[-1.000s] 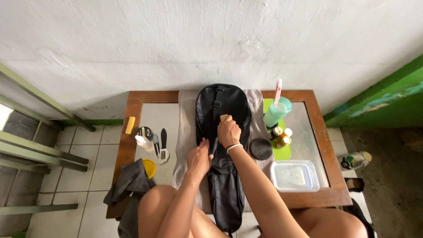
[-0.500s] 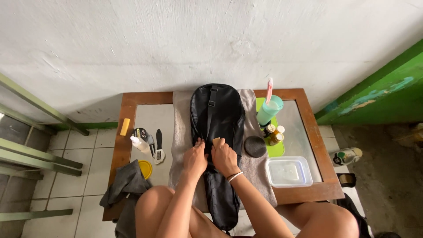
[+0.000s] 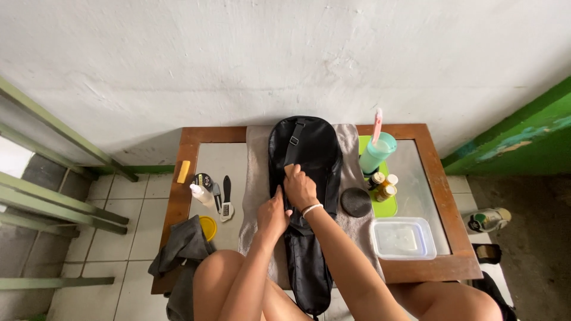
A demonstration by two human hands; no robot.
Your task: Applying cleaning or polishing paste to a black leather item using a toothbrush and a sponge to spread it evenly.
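A long black padded bag (image 3: 309, 154) lies lengthwise on a grey towel (image 3: 257, 172) on a small wooden table (image 3: 211, 135), its narrow end hanging over the near edge between my knees. My right hand (image 3: 299, 187) rests on the bag's middle, fingers curled on the strap that runs up its centre. My left hand (image 3: 272, 215) presses the bag's left edge just beside it, fingers closed on the fabric.
Left of the towel lie a yellow block (image 3: 184, 172), a small white bottle (image 3: 201, 194), brushes (image 3: 226, 196), a yellow lid (image 3: 208, 227) and a dark cloth (image 3: 181, 249). Right of it: a teal spray bottle (image 3: 377, 151), small jars (image 3: 383, 187), a black round pad (image 3: 355, 202), a clear tub (image 3: 403, 238).
My right hand slid down toward me and then back up along the strap. My left hand stayed on the bag's left edge. The view shifted a little.
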